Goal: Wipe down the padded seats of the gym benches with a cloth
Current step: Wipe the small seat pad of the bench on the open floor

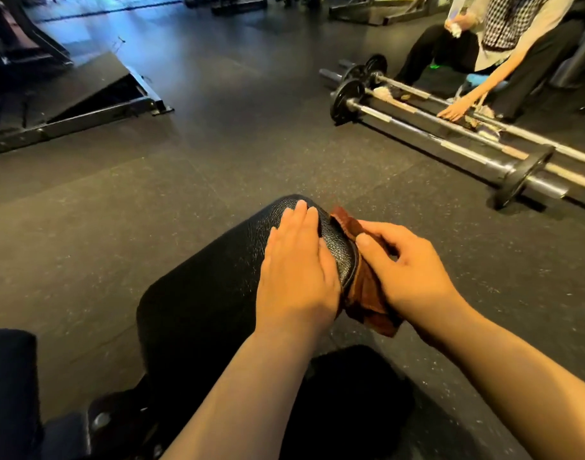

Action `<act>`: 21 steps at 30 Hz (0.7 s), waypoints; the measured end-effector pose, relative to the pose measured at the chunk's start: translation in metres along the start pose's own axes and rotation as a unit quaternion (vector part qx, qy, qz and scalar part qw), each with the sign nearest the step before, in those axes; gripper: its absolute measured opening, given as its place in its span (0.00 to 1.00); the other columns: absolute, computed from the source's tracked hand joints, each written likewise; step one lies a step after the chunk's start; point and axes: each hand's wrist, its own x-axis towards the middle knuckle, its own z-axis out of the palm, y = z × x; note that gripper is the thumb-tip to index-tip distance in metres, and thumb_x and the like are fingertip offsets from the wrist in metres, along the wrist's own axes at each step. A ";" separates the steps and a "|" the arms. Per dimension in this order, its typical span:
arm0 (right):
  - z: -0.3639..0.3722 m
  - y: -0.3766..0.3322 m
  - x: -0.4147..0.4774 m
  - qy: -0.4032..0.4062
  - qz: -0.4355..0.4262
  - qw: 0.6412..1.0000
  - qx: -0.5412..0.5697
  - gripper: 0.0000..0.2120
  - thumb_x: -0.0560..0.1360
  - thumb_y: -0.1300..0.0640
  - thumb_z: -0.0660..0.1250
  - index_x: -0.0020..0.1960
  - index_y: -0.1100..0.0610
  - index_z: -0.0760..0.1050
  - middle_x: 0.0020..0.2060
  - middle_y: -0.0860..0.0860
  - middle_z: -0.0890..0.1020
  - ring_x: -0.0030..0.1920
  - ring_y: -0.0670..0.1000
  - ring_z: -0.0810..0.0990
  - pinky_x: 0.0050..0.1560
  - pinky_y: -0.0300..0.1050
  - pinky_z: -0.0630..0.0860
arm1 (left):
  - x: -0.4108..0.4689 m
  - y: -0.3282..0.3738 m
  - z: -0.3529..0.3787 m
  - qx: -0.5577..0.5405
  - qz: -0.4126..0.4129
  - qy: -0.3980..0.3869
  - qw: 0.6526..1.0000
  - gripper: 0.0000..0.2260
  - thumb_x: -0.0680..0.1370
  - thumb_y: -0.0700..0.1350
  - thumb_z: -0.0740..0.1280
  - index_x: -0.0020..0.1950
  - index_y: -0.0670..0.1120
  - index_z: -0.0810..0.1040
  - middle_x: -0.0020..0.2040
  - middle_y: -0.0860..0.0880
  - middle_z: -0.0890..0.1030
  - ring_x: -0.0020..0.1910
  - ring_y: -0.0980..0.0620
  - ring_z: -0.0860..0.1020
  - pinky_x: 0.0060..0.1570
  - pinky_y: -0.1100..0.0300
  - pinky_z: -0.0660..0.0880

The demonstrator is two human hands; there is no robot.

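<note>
A black padded bench seat (211, 287) runs from the lower middle toward the centre of the head view. My left hand (296, 270) lies flat on its far right end, fingers together, holding nothing. My right hand (407, 270) grips a rust-brown cloth (364, 293) and presses it against the seat's right side edge. The cloth wraps along the rim, and part of it hangs below my right wrist.
Dark rubber floor (218, 144) surrounds the bench. Several barbells with plates (450, 137) lie on a rack at the right, where a seated person's hand (453, 111) touches them. A slanted black platform (69, 97) stands at the left. Another dark pad (9, 376) sits at the lower left.
</note>
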 end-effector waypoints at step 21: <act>0.010 -0.004 0.064 -0.160 0.045 0.982 0.088 0.14 0.82 0.61 0.61 0.60 0.50 0.82 0.50 0.37 0.84 0.51 0.34 0.81 0.52 0.27 0.74 | 0.005 -0.004 0.008 -0.037 -0.027 0.015 0.999 0.26 0.81 0.51 0.51 0.80 0.51 0.60 0.79 0.59 0.57 0.76 0.69 0.48 0.78 0.60 0.46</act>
